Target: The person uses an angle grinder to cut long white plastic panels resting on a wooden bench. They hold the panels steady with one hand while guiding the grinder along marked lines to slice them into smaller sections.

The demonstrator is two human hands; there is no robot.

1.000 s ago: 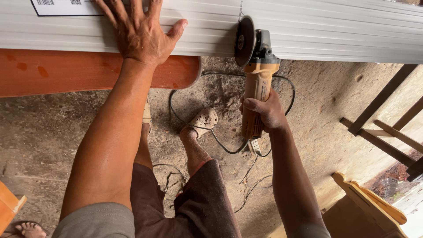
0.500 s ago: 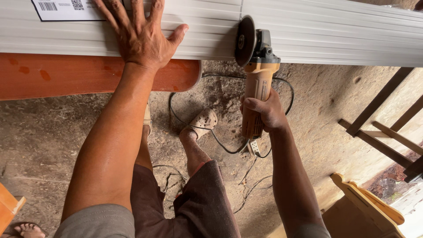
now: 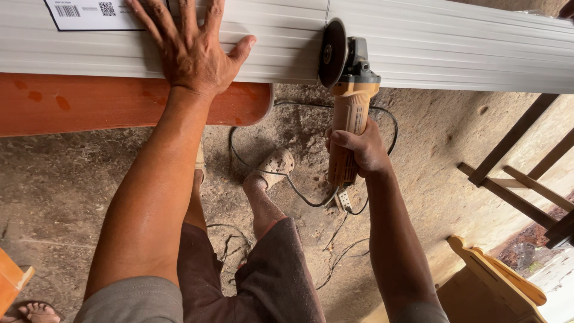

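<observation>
A long ribbed white panel lies across an orange wooden bench. My left hand presses flat on the panel, fingers spread, just right of a white paper label. My right hand grips the orange handle of an angle grinder. Its dark disc stands upright against the panel's near edge, in line with a thin cut line running across the panel.
Black cable loops over the dirt floor around my sandalled foot, with a plug strip below the grinder. Dark wooden frames stand at the right, light wooden furniture at lower right. Someone's bare toes show at bottom left.
</observation>
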